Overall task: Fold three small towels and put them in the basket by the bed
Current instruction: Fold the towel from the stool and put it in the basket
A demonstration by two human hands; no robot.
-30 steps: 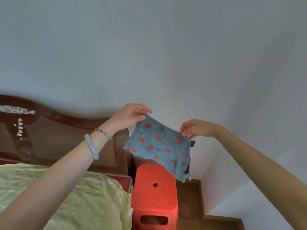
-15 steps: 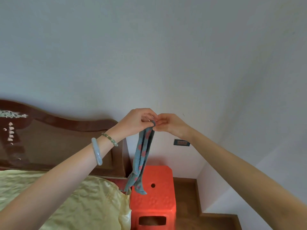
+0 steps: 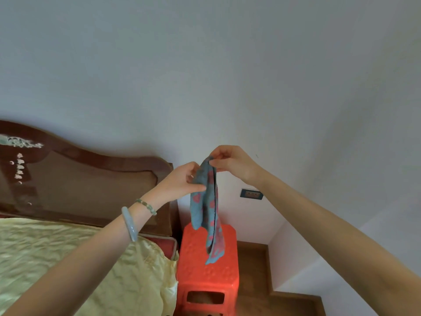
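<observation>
A small blue towel with red dots (image 3: 208, 208) hangs folded in half in the air, in front of the white wall and above the orange stool. My right hand (image 3: 232, 163) pinches its top corners. My left hand (image 3: 182, 181) sits a little lower on the left and pinches the towel's left side between thumb and fingers. No basket and no other towels show in this view.
An orange plastic stool (image 3: 208, 277) stands on the wooden floor between the bed and a wall corner. The bed with its yellow cover (image 3: 79, 258) and dark wooden headboard (image 3: 79, 179) fills the left. A wall socket (image 3: 251, 194) sits behind the towel.
The towel was held spread between both hands, then the hands met and it folded in half. Now my left hand has slid down its side while my right keeps the top.
</observation>
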